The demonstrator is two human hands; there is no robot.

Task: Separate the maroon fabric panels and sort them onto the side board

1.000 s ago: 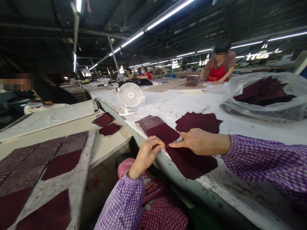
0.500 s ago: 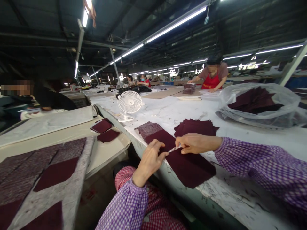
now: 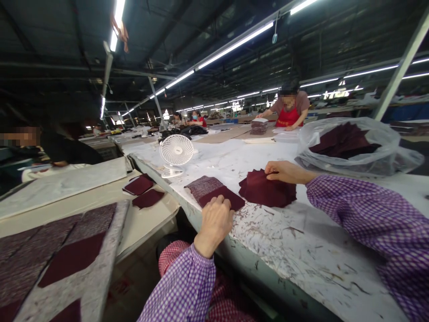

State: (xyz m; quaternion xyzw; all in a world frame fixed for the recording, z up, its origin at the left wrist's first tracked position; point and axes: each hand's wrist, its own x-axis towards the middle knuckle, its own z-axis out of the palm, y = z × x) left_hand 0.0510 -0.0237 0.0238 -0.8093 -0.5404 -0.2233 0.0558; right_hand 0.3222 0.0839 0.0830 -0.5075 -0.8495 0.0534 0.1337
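Observation:
My left hand (image 3: 215, 220) rests with bent fingers on the near edge of a dark maroon cloth piece (image 3: 231, 197), which lies beside a speckled cloth piece (image 3: 203, 185) on the white table. What its fingertips hold, if anything, is hidden. Over the fanned stack of maroon pieces (image 3: 264, 190), my right hand (image 3: 284, 172) pinches the top piece at its far right edge. Short dark thread scraps are scattered on the table in front of the stack.
A white fan (image 3: 177, 150) stands behind the cloth. At the right is a clear plastic bag (image 3: 390, 158) with maroon pieces. More cloth (image 3: 75, 257) lies on a lower surface at left. A person in a red apron (image 3: 288, 117) works across the table.
My right hand has moved up and away to the fanned stack. The maroon piece that hung over the near table edge now lies on that stack. My left hand has closed in on the other cloth.

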